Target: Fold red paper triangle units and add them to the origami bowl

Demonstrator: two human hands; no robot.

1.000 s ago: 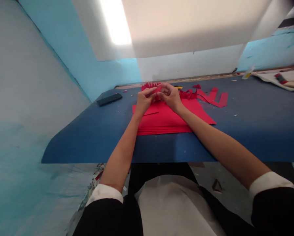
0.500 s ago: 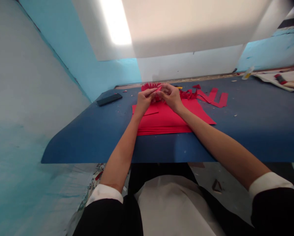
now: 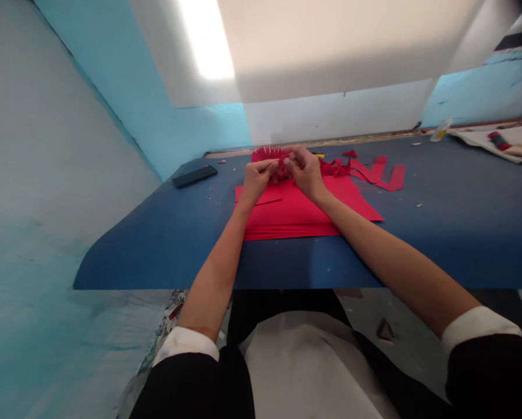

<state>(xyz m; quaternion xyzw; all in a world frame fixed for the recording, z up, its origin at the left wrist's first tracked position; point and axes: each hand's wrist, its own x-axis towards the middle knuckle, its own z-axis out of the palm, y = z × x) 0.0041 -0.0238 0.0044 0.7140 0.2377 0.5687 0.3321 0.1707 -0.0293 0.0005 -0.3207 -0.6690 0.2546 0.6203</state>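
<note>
Above a stack of red paper sheets (image 3: 304, 212), my left hand (image 3: 259, 176) and my right hand (image 3: 305, 173) meet fingertip to fingertip. Both pinch a small folded piece of red paper (image 3: 282, 165), partly covered by the fingers. Right behind them sits a red spiky paper piece (image 3: 266, 152) with many pointed tips. A smaller red paper piece (image 3: 261, 196) lies on the stack under my left wrist. Crumpled red paper pieces (image 3: 337, 168) rest to the right of my right hand.
Cut red paper strips (image 3: 391, 179) lie on the blue table (image 3: 156, 244) at right. A dark flat object (image 3: 195, 176) lies at left. Near the wall stand a small clear bottle (image 3: 441, 130) and a white sheet (image 3: 474, 141) with a red-and-black item (image 3: 499, 140) on it.
My right fingers have shifted slightly to the right and the small red paper has turned between the fingertips. My left hand stays nearly in place.
</note>
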